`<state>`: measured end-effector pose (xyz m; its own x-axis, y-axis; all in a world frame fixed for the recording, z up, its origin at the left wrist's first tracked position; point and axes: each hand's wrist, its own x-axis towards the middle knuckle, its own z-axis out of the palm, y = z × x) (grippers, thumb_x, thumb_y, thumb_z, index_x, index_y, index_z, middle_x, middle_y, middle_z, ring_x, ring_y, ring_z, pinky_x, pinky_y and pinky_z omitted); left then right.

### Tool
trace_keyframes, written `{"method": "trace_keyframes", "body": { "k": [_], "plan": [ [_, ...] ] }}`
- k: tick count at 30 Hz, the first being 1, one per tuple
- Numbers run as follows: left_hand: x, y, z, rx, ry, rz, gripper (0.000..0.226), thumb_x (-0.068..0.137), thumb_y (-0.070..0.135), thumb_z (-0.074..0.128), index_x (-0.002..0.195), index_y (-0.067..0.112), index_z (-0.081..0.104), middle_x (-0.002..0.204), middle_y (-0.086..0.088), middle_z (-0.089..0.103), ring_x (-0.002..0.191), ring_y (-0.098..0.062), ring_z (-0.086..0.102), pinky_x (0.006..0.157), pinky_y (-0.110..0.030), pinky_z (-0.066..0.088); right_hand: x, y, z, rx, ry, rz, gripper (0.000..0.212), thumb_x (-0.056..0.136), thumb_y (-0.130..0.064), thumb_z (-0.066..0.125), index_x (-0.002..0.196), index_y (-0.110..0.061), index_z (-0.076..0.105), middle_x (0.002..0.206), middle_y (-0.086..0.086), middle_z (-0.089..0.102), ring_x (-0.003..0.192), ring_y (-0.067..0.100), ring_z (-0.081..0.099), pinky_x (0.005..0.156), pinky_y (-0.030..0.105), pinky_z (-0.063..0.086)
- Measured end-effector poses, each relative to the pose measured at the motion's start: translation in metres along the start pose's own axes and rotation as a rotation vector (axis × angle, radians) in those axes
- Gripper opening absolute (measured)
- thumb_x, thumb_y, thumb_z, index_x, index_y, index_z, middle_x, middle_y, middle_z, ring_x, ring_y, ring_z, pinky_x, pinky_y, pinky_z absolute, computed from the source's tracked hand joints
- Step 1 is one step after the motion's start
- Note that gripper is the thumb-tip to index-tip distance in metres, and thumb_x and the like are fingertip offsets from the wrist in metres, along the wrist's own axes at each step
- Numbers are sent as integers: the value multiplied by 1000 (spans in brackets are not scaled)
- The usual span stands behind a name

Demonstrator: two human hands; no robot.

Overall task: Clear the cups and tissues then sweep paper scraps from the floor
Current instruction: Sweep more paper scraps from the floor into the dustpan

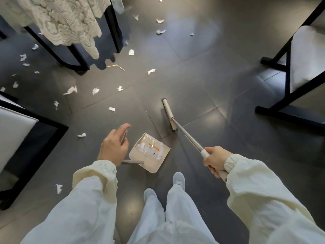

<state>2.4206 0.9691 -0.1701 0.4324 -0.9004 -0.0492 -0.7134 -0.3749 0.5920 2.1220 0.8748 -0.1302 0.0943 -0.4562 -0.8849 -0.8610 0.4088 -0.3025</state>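
Dark tile floor point(202, 76) w/ paper scraps point(71, 90), lace tablecloth point(66, 20), R hand point(215, 160) grips broom point(168, 114), L hand point(112, 147) grips dustpan point(149, 154)

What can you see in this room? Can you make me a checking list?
Surface: dark, shiny tiled floor.
Job's things: broom head down near the dustpan; dustpan holds a few scraps; many scraps lie loose, mostly to the left.
Clutter: yellow straw by a table leg.
Hands: left hand holds the dustpan's handle; right hand grips the broom's handle.
Cables: nothing seen.
Surroundings: lace cloth hanging down; chairs on both sides.
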Motion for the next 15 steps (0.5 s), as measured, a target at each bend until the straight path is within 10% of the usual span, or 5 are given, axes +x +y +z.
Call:
{"method": "trace_keyframes", "body": {
  "k": [10, 15],
  "plan": [
    [-8, -14, -1, 31, 51, -32, 46, 83, 3, 56, 121, 30, 58, 81, -7, 54, 74, -29, 53, 71, -31, 41, -3, 1, 72, -4, -171, 31, 9, 90, -4, 40, 87, -11, 45, 59, 7, 40, 41, 16, 36, 40, 19, 33],
    [-26, -21, -4, 6, 37, -29, 45, 84, 4, 55, 121, 31, 56, 82, -4, 53, 76, -27, 52, 73, -30, 39, -54, 22, 105, -42, -174, -20, 38, 85, -3, 42, 122, -6, 51, 61, 8, 43, 42, 17, 41, 37, 20, 38]
  ]
}}
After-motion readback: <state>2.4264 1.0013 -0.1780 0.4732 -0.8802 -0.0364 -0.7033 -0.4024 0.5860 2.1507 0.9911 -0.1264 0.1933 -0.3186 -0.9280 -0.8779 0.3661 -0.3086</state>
